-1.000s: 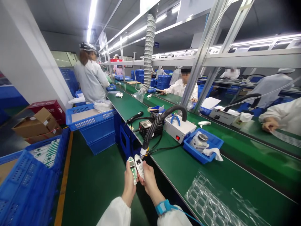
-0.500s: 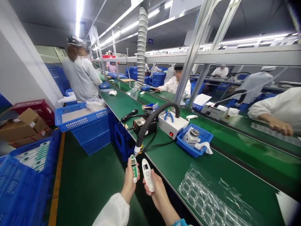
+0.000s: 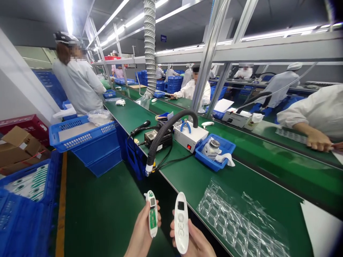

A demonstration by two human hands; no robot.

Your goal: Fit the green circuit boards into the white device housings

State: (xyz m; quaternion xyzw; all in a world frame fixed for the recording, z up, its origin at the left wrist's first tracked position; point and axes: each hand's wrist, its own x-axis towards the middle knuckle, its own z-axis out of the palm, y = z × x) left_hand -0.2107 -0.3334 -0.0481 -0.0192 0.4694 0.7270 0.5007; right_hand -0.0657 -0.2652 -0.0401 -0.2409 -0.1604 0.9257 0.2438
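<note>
My left hand (image 3: 143,223) is closed around an opened white device body (image 3: 152,214), whose green circuit board and small screen face up. In my right hand (image 3: 197,237) is a white oval cover (image 3: 181,223) with a dark display window and round button outlines. The two parts are held side by side, apart from each other, in front of the bench edge. Just beyond them hangs the nozzle of a black flexible hose (image 3: 160,137), touching neither part.
On the green bench (image 3: 184,182) stand a white box with a red switch (image 3: 189,137), blue-handled pliers (image 3: 185,125), a blue tray (image 3: 214,162) with a metal-topped bottle, and clear blister trays (image 3: 227,221). Blue crates (image 3: 96,153) stand left. Co-workers sit across the bench; one stands left.
Both hands have come down and nearer to me, away from the hose nozzle, still holding their parts. The gap between the parts has widened. The camera view has shifted.
</note>
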